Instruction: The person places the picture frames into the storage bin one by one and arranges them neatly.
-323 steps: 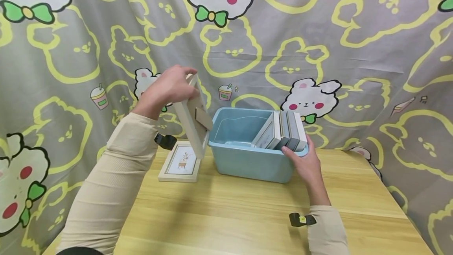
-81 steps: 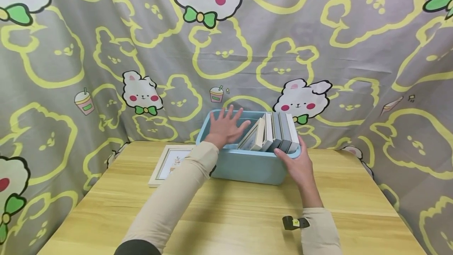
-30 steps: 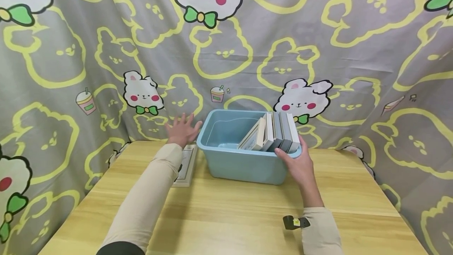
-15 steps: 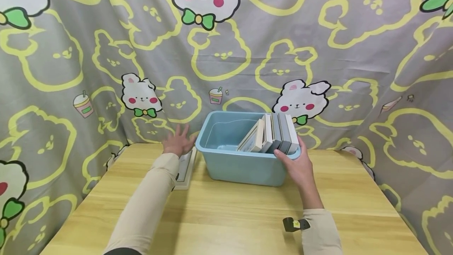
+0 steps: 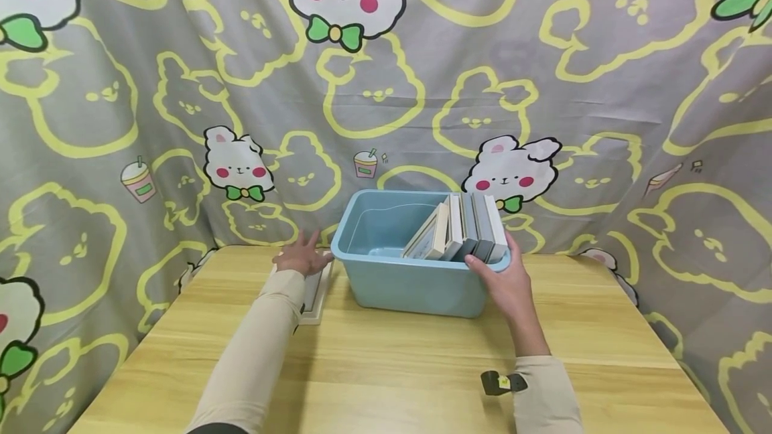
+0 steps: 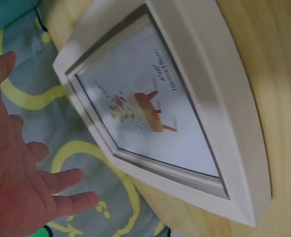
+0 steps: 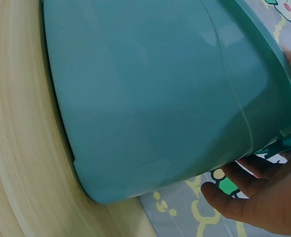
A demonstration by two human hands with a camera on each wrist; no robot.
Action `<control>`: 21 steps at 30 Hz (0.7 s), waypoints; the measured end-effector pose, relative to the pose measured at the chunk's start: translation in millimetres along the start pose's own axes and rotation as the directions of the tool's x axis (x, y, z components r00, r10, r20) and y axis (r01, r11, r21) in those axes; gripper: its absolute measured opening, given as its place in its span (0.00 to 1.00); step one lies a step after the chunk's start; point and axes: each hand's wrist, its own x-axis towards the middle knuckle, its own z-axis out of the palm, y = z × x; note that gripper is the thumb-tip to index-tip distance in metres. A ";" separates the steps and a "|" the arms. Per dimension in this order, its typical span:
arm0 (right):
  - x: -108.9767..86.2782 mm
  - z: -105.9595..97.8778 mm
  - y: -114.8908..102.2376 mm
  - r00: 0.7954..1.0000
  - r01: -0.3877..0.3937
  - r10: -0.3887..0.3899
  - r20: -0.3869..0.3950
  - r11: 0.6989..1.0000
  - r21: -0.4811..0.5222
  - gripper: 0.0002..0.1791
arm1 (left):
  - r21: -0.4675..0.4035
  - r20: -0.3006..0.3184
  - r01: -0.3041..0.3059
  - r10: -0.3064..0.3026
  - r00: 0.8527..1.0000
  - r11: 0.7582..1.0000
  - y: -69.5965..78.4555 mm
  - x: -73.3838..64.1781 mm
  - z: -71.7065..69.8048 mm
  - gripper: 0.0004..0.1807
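Observation:
My left hand (image 5: 299,256), fingers spread, hovers over a cream picture frame (image 5: 315,301) lying face up left of the bin. In the left wrist view the palm and fingers (image 6: 17,173) hold nothing, and the picture frame (image 6: 219,108) shows a plant-pot print behind its pane. A light blue plastic bin (image 5: 416,286) stands on the table. My right hand (image 5: 509,286) grips its right end, thumb over the front rim; the right wrist view shows the fingers (image 7: 239,192) bent under the rim. Inside, several picture frames (image 5: 479,230) lean on edge toward the right, a cream one leftmost.
The wooden table (image 5: 386,374) runs back to a patterned grey curtain (image 5: 386,112) close behind the bin. The left half of the bin's inside shows bare floor. Black wrist cameras, such as the right one (image 5: 502,382), sit on the sleeves.
Earlier, my left hand held up a cream frame, which then stood leaning in the bin. Since then the hand has moved left and lowered over the remaining frame. The right hand stays on the bin.

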 end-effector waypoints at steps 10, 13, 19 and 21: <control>-0.8 -1.6 1.6 1.000 -0.005 0.005 -0.006 1.000 0.009 0.58 | -0.039 0.121 0.045 -0.040 0.992 0.998 3.8 3.6 9.4 0.52; -1.3 -1.3 2.2 1.000 -0.007 0.007 -0.008 1.000 0.014 0.58 | -0.037 0.160 0.065 -0.058 0.985 0.997 4.4 6.0 14.5 0.53; -0.7 0.2 1.7 1.000 0.007 -0.007 -0.007 1.000 0.027 0.57 | -0.041 0.204 0.065 -0.055 0.977 0.997 4.4 5.7 18.8 0.51; 0.1 0.0 1.0 1.000 0.008 -0.008 -0.009 1.000 0.021 0.58 | -0.075 0.224 0.053 -0.034 0.974 0.996 5.0 4.2 18.6 0.51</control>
